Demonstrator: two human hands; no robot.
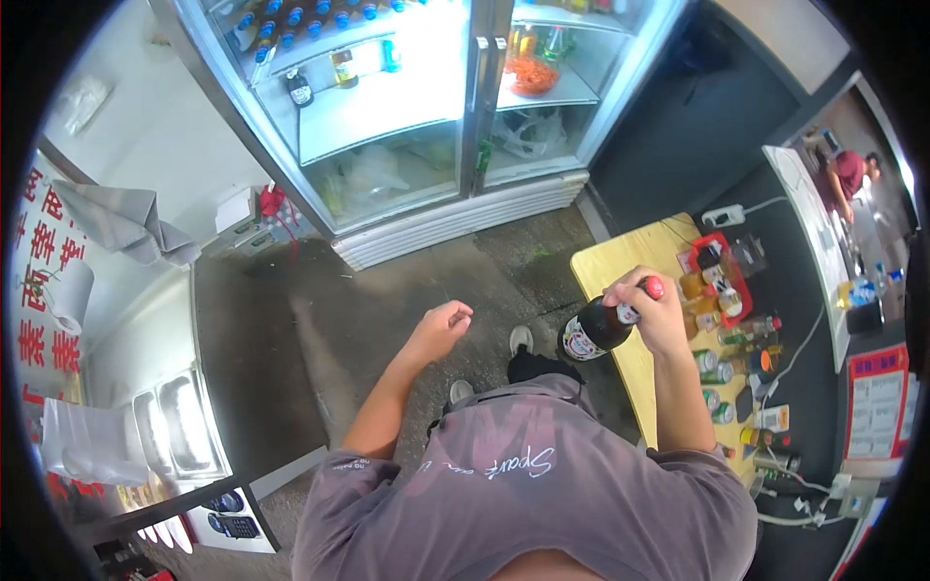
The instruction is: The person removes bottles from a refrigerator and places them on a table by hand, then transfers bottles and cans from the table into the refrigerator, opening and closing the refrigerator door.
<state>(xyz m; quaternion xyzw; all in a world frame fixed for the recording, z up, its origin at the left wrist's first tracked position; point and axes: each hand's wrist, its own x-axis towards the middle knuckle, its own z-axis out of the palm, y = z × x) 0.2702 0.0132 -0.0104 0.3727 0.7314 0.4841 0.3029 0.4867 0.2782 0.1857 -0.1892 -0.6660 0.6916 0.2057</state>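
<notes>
A large dark bottle (596, 331) with a white label and a red cap is in my right hand (651, 315), whose fingers wrap round its neck. The bottle tilts, its base toward the middle of the view, beside the near edge of a light wooden table (605, 263). My left hand (441, 329) is in the air over the floor, its fingers curled together, and nothing shows in it.
A lit glass-door fridge (465, 208) with bottles stands ahead. Bottles, cans, a red basket (733, 308) and cables crowd the table at right. A white counter (208, 416) is at left. Another person (849, 179) is at far upper right.
</notes>
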